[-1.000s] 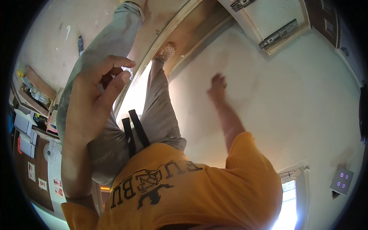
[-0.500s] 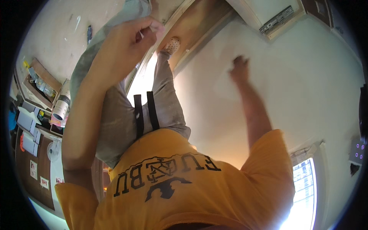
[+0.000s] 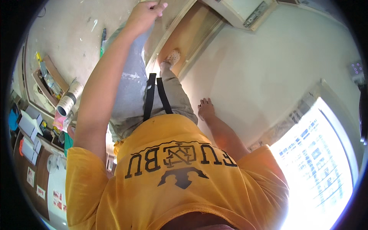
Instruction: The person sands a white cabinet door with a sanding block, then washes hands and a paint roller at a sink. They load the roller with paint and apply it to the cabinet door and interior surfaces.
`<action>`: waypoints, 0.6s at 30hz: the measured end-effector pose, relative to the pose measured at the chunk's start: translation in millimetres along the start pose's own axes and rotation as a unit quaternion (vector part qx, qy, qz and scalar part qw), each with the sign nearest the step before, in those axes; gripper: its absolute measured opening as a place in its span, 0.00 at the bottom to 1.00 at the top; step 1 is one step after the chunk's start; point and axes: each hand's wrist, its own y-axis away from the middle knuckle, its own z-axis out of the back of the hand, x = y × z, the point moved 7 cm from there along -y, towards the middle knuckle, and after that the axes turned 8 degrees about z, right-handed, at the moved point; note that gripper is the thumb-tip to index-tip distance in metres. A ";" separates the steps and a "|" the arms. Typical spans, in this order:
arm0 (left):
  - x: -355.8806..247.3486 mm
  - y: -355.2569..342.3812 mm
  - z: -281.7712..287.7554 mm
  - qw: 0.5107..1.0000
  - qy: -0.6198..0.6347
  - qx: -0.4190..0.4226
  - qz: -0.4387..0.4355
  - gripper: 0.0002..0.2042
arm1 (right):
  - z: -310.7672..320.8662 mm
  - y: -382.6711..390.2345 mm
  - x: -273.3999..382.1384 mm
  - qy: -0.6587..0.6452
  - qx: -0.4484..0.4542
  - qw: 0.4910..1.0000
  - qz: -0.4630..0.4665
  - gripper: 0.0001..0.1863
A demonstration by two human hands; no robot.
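My left hand (image 3: 145, 17) is raised at the top of the view, near the scuffed beige surface (image 3: 76, 34). Its fingers are pinched together, and whatever sits between them is too small to make out. Lower and to the right, my right hand (image 3: 206, 110) lies against the smooth pale wall (image 3: 268, 69) with its fingers spread. It holds nothing. Two black straps (image 3: 150, 97) hang from my waist over grey trousers (image 3: 128, 82) with whitish smears.
A light clog with holes (image 3: 173, 57) is on my foot, on a brown wooden ledge (image 3: 188, 32). A bright window (image 3: 318, 149) stands at right. On the left are an open box with bottles (image 3: 51, 82), a white cylinder with a dark band (image 3: 70, 99) and several papers.
My left hand has moved farther up, still pinched. My right hand has come down and inward, its fingers now spread on the wall. The window shows larger as the view turned.
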 end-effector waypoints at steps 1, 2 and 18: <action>5.8 0.3 3.5 0.999 0.039 -0.024 0.002 0.17 | -6.0 1.2 -2.2 -0.023 -0.006 1.000 -0.011 0.28; 6.8 6.9 10.5 0.996 0.077 -0.043 0.004 0.17 | -24.1 -16.3 -22.6 -0.025 -0.040 0.998 -0.046 0.28; 361.8 269.7 -12.0 0.991 -0.001 -0.090 0.094 0.10 | 136.1 81.0 -149.6 0.088 -0.178 0.945 -0.261 0.23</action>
